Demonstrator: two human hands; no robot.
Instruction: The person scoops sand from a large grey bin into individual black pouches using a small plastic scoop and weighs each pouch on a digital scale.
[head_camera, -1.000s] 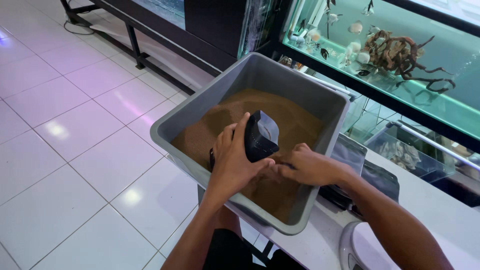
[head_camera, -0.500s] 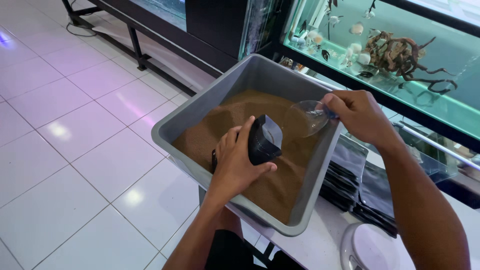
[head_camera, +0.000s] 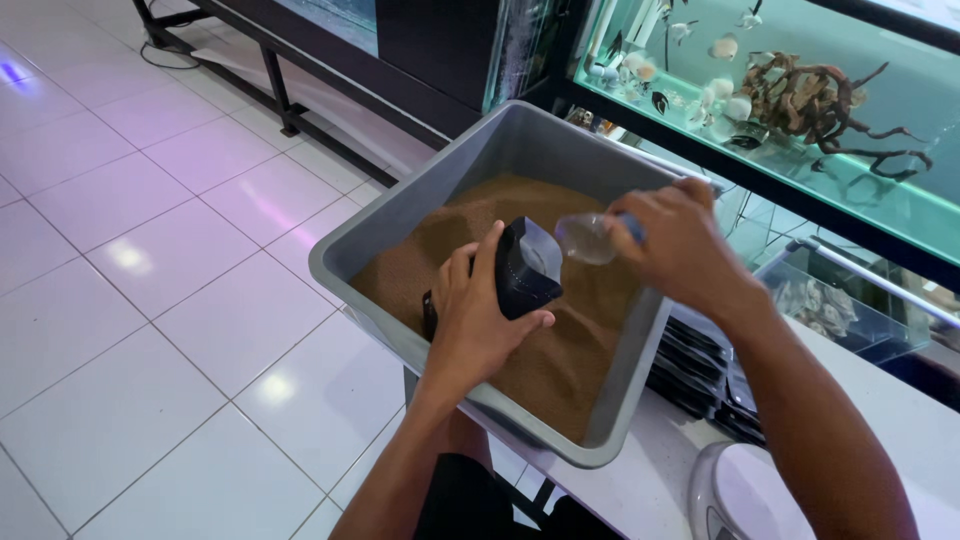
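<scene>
A grey plastic tub (head_camera: 420, 195) holds brown granules (head_camera: 560, 340) heaped toward its far side. My left hand (head_camera: 475, 320) grips a small black pouch (head_camera: 528, 265) upright over the granules, its mouth open. My right hand (head_camera: 675, 245) holds a small clear scoop (head_camera: 585, 238) with a blue handle, tilted toward the pouch's mouth. The scoop's tip is just beside the pouch's top edge.
The tub rests on a white counter (head_camera: 900, 430) beside a stack of black pouches (head_camera: 695, 375) and a white scale (head_camera: 745, 495). A small glass tank (head_camera: 850, 300) sits behind. A lit aquarium (head_camera: 800, 90) with driftwood and fish stands beyond. White floor tiles (head_camera: 150, 250) lie left.
My right hand left the pouch, lifted with the clear scoop at the tub's far side, then brought it down toward the pouch's mouth. My left hand kept holding the pouch.
</scene>
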